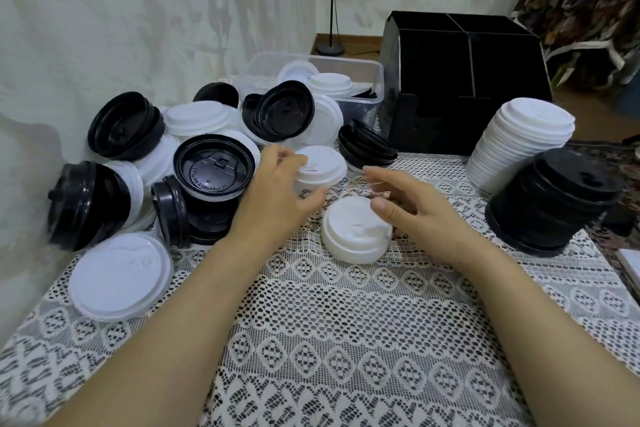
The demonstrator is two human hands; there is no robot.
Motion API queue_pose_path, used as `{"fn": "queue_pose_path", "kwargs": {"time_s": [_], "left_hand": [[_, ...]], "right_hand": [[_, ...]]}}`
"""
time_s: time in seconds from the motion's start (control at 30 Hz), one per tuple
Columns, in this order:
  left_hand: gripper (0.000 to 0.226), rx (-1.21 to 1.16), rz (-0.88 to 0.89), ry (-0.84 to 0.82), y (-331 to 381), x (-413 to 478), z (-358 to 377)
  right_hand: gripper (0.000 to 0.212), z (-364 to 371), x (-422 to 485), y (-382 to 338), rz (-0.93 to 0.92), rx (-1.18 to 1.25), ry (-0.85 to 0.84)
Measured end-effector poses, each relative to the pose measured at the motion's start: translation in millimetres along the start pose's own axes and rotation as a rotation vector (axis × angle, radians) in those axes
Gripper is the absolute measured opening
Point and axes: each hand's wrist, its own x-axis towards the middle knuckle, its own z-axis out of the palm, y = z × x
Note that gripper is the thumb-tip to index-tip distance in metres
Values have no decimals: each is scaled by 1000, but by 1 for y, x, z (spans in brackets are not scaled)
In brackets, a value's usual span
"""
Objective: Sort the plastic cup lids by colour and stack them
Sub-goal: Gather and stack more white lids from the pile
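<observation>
A mixed heap of black lids (211, 168) and white lids (197, 118) lies at the left of the table. My left hand (273, 194) curls fingers and thumb round the left side of a white lid (323, 168) at the heap's edge. A short white lid stack (353, 232) sits in the middle. My right hand (419, 215) is spread open just behind it, thumb tip at its top edge. At the right, a tall white stack (519, 142) leans behind a black stack (554, 201).
A clear plastic tub (367, 80) with more lids stands at the back. A black divided box (464, 90) is beside it. One white lid (121, 274) lies flat at front left. A lace cloth (346, 340) covers the table; the wall is close on the left.
</observation>
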Motion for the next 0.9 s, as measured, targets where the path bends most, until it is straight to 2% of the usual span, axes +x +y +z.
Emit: {"fn": "queue_pose_path", "kwargs": {"time_s": [0.17, 0.27, 0.43, 0.57, 0.7, 0.9], "left_hand": [[47, -181, 100, 89, 5, -4, -2], [51, -242, 188, 43, 9, -7, 1], [60, -473, 131, -70, 16, -10, -2], [52, -786, 2, -193, 21, -11, -10], [57, -815, -28, -252, 19, -10, -14], [49, -803, -13, -333, 14, -9, -21]], "right_hand": [[59, 3, 2, -8, -52, 113, 105], [66, 7, 1, -13, -74, 211, 106], [74, 4, 3, -14, -90, 185, 219], [84, -9, 1, -12, -62, 227, 148], [90, -18, -2, -12, -37, 140, 51], [79, -17, -6, -16, 21, -27, -10]]}}
